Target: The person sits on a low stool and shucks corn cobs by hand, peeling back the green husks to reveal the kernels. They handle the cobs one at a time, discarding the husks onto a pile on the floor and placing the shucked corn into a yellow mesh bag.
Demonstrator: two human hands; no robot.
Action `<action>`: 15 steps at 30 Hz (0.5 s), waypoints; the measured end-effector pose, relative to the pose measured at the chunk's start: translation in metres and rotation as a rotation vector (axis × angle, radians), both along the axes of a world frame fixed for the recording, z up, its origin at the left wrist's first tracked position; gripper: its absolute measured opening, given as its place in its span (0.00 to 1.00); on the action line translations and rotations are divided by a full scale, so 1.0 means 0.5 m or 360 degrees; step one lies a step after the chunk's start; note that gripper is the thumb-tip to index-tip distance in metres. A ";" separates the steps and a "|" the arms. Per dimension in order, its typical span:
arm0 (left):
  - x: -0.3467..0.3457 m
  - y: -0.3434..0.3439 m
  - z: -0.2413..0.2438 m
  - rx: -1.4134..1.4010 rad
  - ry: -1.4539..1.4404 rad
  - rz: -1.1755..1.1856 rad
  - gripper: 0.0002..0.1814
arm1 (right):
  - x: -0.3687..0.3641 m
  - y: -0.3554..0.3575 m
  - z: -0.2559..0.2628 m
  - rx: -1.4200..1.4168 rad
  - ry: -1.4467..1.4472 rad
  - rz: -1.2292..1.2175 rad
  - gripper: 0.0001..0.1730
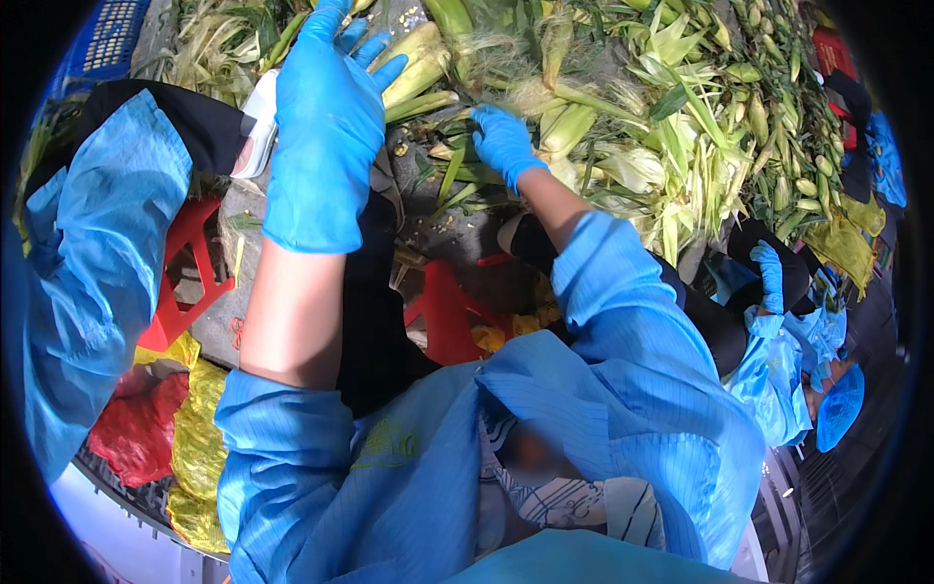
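My left hand (328, 124), in a blue glove, reaches to the top edge of the view with its fingers apart. No object shows in it. Close to its fingers and thumb lies a corn ear in pale green husk (419, 64). My right hand (507, 142), also gloved in blue, is lower and to the right, over loose leaves and stalks. Its fingers are partly curled, and the palm side is hidden, so whether it grips anything cannot be seen. Just right of it is another husked corn ear (568, 131), with corn silk (511, 55) above.
Stripped husks (678, 175) and a heap of small green ears (766, 124) spread rightward. A blue crate (109, 36) stands upper left. Red plastic stools (182, 270) and red and yellow mesh bags (139, 423) are low down. Co-workers sit at left (109, 241) and right (773, 372).
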State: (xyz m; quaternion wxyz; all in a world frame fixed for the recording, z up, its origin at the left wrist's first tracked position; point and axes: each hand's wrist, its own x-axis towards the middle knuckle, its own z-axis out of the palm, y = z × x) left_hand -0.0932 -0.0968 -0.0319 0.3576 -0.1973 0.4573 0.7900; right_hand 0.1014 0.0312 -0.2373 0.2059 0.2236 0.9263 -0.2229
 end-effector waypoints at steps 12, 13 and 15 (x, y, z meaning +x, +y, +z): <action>0.025 0.017 0.002 0.0007 0.0106 -0.0102 0.23 | 0.186 0.233 0.013 0.0277 -0.0876 0.0007 0.40; 0.025 0.015 0.000 0.0033 0.0110 -0.0112 0.23 | 0.200 0.240 0.017 0.0277 -0.0839 0.0008 0.40; 0.032 0.016 0.002 0.0051 0.0070 -0.0085 0.22 | 0.185 0.256 0.002 0.0128 -0.0877 -0.0027 0.39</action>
